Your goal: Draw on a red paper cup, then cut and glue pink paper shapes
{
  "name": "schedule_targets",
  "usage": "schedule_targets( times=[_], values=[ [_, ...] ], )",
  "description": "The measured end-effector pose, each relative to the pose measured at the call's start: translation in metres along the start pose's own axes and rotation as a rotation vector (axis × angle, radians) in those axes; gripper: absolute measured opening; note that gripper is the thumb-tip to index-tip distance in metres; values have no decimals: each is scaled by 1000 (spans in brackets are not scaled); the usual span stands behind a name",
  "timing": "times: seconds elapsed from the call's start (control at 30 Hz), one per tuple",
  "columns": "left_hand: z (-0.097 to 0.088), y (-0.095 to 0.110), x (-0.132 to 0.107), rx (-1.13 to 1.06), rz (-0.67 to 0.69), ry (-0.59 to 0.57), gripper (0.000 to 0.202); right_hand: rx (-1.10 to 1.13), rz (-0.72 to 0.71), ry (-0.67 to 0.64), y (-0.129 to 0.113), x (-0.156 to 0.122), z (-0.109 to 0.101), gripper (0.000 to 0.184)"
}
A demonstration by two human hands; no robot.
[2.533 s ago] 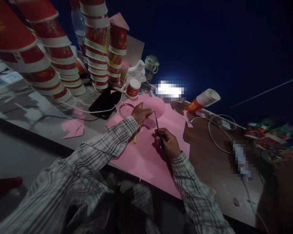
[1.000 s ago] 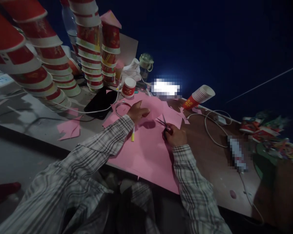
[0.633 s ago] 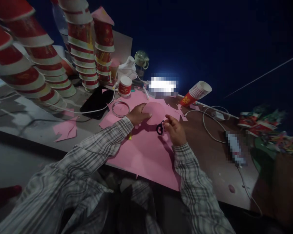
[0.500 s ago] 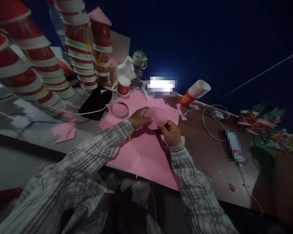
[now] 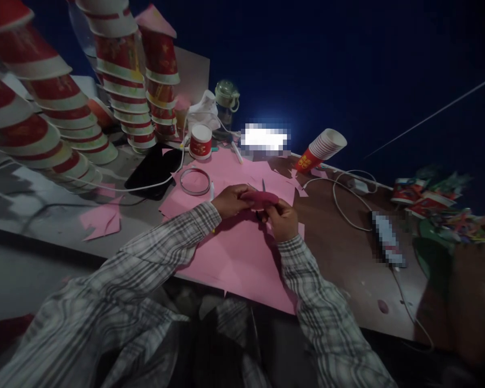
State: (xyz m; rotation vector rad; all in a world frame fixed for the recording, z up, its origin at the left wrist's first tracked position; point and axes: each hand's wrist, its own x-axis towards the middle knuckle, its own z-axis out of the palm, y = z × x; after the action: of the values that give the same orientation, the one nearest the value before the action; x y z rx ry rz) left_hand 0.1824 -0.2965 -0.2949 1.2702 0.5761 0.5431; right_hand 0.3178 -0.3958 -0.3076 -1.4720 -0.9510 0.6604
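Observation:
Between my two hands is a round piece of pink paper (image 5: pixel 262 199), tilted and seen nearly edge-on. My left hand (image 5: pixel 231 201) pinches its left edge. Fingers of my right hand (image 5: pixel 283 221) close on the right edge. A thin pointed blade (image 5: pixel 263 185), apparently of scissors, shows beyond the paper, with dark loops by the right fingers; how they are held is partly hidden. Beneath both hands lies a large pink sheet (image 5: pixel 238 264). A ring (image 5: pixel 194 182), perhaps a tape roll, rests left of my left hand.
Tall paper-cup towers (image 5: pixel 125 81) lean at the left. A black tablet-like object (image 5: pixel 153 171), a red-and-white cup (image 5: pixel 201 142) and a marker (image 5: pixel 237 153) lie nearby. Stacked paper cups (image 5: pixel 321 150) tilt at the back. A cable (image 5: pixel 343 213) crosses the right side.
The round pink paper has tipped from facing me to nearly edge-on. The thin blade now shows beyond it. My hands stay about where they were.

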Motion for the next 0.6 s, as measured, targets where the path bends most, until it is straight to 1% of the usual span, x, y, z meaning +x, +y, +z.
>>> schedule_targets(
  times=[0.1, 0.2, 0.27, 0.33, 0.4, 0.5, 0.6],
  values=[
    [1, 3, -3, -12, -46, -20, 20, 61, 37, -93, -1, -3, 0, 31],
    [0, 5, -4, 79, -90, 9, 23, 48, 31, -128, -2, -6, 0, 35],
    [0, 5, -4, 133, -97, 24, 26, 5, 18, -117, -2, -7, 1, 36],
    [0, 4, -3, 137, -90, 25, 29, -46, 5, -101, -2, -8, 0, 37],
    [0, 4, -3, 126, -87, 27, 28, -95, -23, -86, 0, -7, -1, 37],
    [0, 5, -3, 134, -109, 43, 25, -158, -78, -38, 0, -6, -2, 33],
    [1, 7, -4, 117, -123, 50, 27, -210, -117, -18, -1, -5, -1, 29]
  ],
)
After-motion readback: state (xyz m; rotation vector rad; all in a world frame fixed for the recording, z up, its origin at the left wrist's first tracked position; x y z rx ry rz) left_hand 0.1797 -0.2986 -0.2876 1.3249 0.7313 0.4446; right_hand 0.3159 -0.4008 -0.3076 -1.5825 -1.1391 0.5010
